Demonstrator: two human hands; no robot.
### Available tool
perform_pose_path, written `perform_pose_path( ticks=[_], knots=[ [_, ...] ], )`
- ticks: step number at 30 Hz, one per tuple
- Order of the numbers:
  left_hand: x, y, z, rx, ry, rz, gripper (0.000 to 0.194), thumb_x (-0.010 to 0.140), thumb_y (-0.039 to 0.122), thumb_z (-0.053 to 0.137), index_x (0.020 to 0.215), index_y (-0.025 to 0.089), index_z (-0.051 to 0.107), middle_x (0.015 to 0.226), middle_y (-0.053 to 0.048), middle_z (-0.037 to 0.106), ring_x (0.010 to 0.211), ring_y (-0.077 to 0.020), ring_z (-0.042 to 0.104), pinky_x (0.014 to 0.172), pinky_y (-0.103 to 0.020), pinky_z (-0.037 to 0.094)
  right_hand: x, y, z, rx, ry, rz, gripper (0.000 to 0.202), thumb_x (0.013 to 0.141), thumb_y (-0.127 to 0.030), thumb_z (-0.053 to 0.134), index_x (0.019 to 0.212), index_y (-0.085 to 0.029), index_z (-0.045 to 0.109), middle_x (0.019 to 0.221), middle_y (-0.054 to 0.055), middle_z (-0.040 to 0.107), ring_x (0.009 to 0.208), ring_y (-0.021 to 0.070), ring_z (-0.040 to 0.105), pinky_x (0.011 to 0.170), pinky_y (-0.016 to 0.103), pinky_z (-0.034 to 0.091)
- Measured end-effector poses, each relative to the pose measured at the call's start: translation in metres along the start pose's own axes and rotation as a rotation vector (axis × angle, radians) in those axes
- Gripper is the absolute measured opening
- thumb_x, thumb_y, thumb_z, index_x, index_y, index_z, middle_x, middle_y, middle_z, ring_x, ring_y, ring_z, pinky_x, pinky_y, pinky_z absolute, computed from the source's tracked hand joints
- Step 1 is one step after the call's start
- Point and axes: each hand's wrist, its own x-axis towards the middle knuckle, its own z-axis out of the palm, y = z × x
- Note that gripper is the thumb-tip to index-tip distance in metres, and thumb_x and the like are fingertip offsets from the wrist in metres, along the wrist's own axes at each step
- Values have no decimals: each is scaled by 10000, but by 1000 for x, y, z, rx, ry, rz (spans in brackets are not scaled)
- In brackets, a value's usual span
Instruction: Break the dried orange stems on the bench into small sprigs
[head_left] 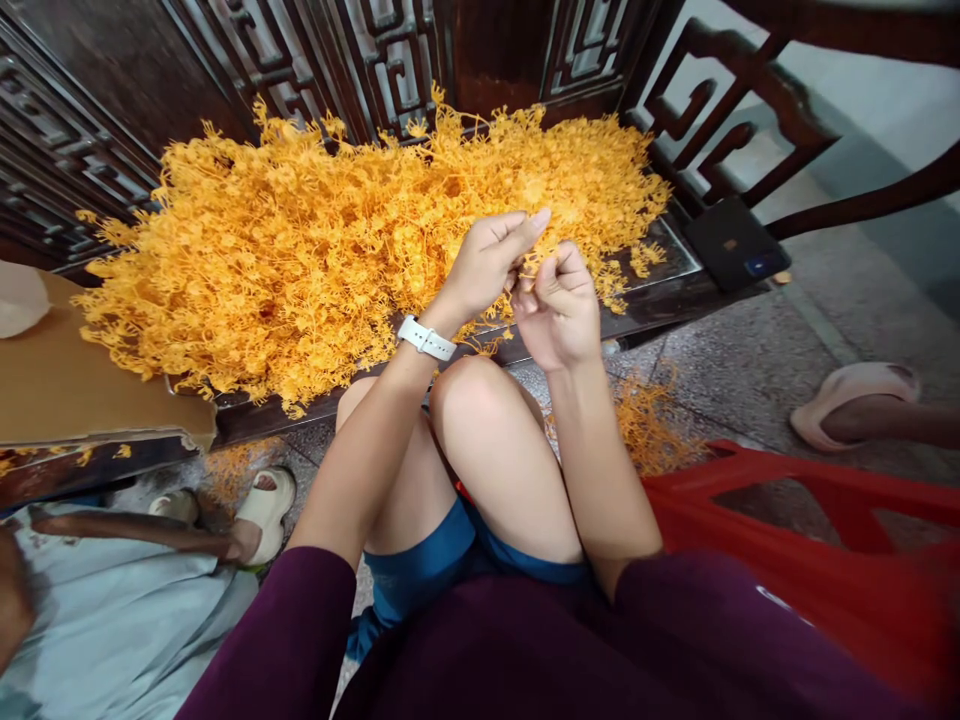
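Note:
A long heap of orange-yellow plastic sprigs (300,250) covers the dark wooden bench. My left hand (491,258), with a white watch band (426,338) at the wrist, is above the heap's front right part, its fingers pinched on a small orange sprig. Close beside it on the right, my right hand (559,305) has its fingers curled, thumb against the fingers, around part of the same orange piece (531,265). The fingertips partly hide the piece, and its exact shape is hard to make out.
A black phone (739,243) lies at the bench's right end. Cardboard (90,370) is at the left. Orange bits (649,425) litter the floor. A red plastic stool (787,510) stands at the right. Other people's sandalled feet (266,515) show on both sides.

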Motion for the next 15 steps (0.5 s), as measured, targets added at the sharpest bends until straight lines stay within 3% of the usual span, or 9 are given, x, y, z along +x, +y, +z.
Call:
perform_pose_path(
  ticks=[3,6,9,12,13,15],
  knots=[
    [8,0,-7,-78,-30,0,631,980,779,467,694,221,402,567,61,276,455,-57,350,429,-232,274,-5,-1,-2,109,-47,-21,472,778,-658,841,849,-301,540,700,-37,482,525,130,368,519,308,482],
    [20,6,-30,-78,49,-10,632,984,813,384,720,240,412,539,65,245,440,-79,338,409,-243,290,-15,-8,-3,182,-206,-36,449,820,-632,832,804,-279,555,672,-41,474,499,109,332,506,294,449],
    [24,12,-55,-27,167,2,639,990,826,320,700,258,356,533,46,280,448,-111,358,417,-274,318,-21,-18,-6,128,-491,1,359,863,-524,842,799,-242,629,673,-19,568,549,113,487,551,286,464],
    [20,13,-65,-16,172,9,647,975,842,341,685,263,337,545,34,322,460,-125,386,442,-300,338,-19,-24,-11,24,-865,31,233,886,-397,845,840,-197,735,722,35,684,650,149,639,623,308,519],
    [18,13,-66,-10,159,7,651,964,850,363,683,263,339,548,34,326,466,-127,391,451,-305,338,-17,-24,-12,32,-900,33,230,887,-399,842,840,-197,743,711,35,686,641,151,642,618,310,524],
    [15,11,-67,12,128,4,663,940,866,404,678,261,339,549,36,324,476,-126,391,463,-308,325,-12,-21,-13,103,-725,41,280,897,-494,804,856,-228,729,726,23,687,609,145,613,567,299,513]
  ],
)
